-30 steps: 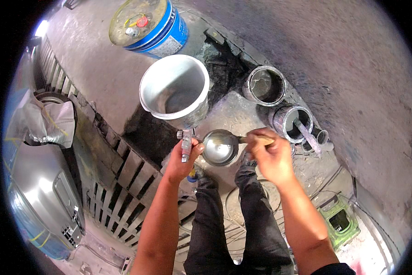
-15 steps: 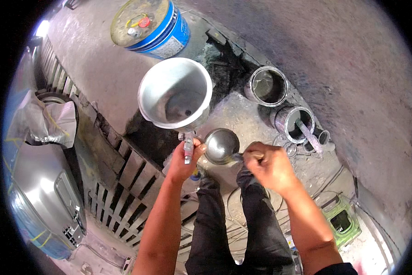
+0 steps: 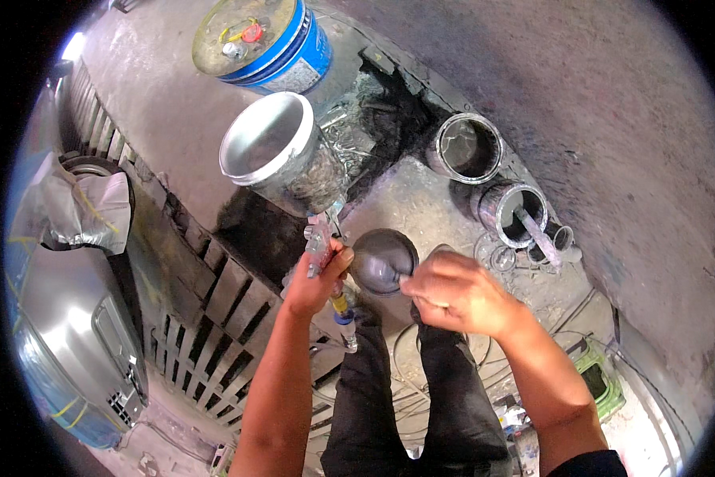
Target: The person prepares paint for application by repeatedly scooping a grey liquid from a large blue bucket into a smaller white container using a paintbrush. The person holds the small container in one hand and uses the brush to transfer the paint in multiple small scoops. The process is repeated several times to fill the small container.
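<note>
My left hand (image 3: 316, 280) is closed round a spray gun (image 3: 319, 238) with an air fitting (image 3: 343, 318) below its grip. On top of the gun sits an open silver cup (image 3: 314, 171), tilted so its mouth faces up and left. A small dark hole shows in the cup's bottom only in the earlier picture. My right hand (image 3: 461, 290) is closed, its fingers pinched at the edge of a dark round dish-like piece (image 3: 377, 258). Whether that piece is a lid or a shallow bowl, I cannot tell. It hangs just right of the gun.
A blue pail (image 3: 290, 60) with a dirty lid stands at the far left. By the wall are two open cans (image 3: 497, 151), (image 3: 524, 195), one with a paint-crusted stick (image 3: 537, 234). A slatted grate (image 3: 234, 302) runs along the left. Beyond it lies a silver car panel (image 3: 79, 318). Hoses lie around my feet.
The spray gun and its cup have tipped to the left, showing the cup's side and the air fitting. My right fingers and the round piece have turned slightly, and its surface looks darker.
</note>
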Demonstrator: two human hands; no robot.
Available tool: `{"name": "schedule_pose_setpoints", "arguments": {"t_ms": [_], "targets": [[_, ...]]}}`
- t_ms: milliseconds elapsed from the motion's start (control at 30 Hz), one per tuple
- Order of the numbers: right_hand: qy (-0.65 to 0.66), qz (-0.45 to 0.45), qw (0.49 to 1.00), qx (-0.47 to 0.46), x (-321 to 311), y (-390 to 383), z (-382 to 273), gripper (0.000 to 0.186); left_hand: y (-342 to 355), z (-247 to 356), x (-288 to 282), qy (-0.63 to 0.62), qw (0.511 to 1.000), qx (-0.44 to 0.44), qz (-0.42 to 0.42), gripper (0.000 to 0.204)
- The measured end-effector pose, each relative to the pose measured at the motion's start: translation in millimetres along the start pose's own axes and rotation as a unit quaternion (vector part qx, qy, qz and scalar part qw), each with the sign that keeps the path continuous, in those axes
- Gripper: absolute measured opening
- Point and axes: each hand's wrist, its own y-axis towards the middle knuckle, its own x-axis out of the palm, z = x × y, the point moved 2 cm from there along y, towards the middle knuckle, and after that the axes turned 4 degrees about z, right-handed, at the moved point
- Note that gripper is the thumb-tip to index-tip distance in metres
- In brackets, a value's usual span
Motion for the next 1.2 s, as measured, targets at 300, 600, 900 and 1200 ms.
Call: {"name": "schedule_pose_setpoints", "arguments": {"t_ms": [300,600,900,1200], "targets": [[0.298,0.199,0.818,0.45,35,-9,-3,0.016,-2,-4,5,0.053,0.99,0.11,0.077,0.017],[-0.176,0.097,0.96,0.193,21,15,5,0.014,-8,-7,10,0.118,0.971,0.148,0.148,0.015],[-0.081,0.082,0.993,0.01,41,11,9,0.014,-12,-12,-7,0.041,0.982,0.112,0.148,0.014],[-0.101,0.125,0.946,0.283,54,6,-7,0.013,-19,-15,-4,0.09,0.96,0.153,0.217,0.018]]}}
